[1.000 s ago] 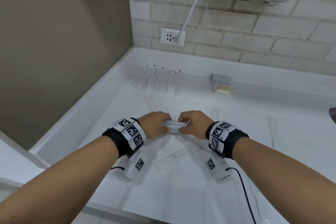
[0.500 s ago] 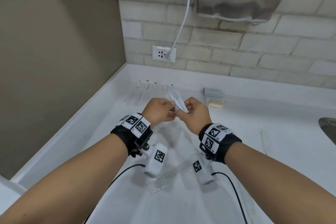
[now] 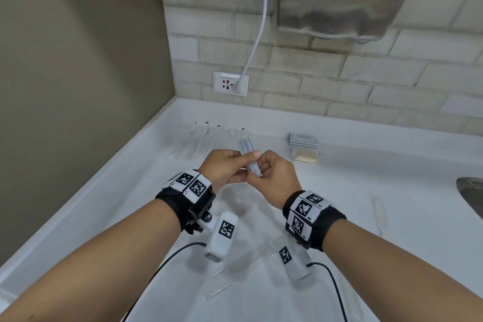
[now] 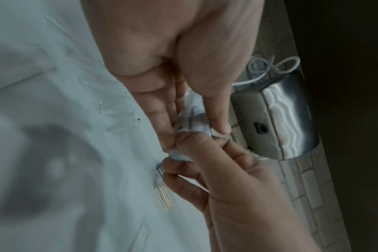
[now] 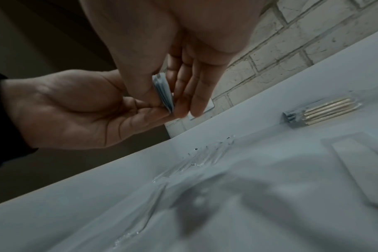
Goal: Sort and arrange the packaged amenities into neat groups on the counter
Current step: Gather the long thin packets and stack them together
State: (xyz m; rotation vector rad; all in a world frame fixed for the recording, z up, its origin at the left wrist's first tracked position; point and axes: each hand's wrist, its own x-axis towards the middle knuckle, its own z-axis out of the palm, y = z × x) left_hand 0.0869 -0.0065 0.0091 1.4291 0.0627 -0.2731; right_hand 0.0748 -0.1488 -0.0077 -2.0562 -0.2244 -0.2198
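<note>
In the head view, the left hand (image 3: 222, 167) and right hand (image 3: 274, 172) met at mid-frame above the white worktop (image 3: 366, 191), both pinching a small stack of sachets (image 3: 248, 154) held off the surface. A row of clear-wrapped toothbrushes (image 3: 206, 138) lay at the back left, a flat packet stack (image 3: 303, 139) and wooden sticks (image 3: 305, 157) at the back right, and a wrapped comb (image 3: 245, 261) lower centre.

In the left wrist view, the left hand's fingers (image 4: 162, 116) and thumb closed on a sachet printed "toothpaste" (image 4: 190, 119), the right hand (image 4: 222, 170) pinching its lower end.

In the right wrist view, the right hand's thumb and fingers (image 5: 183, 95) gripped the stack edge-on (image 5: 163, 92), and the left hand (image 5: 76, 109) touched it from the left of the frame.
</note>
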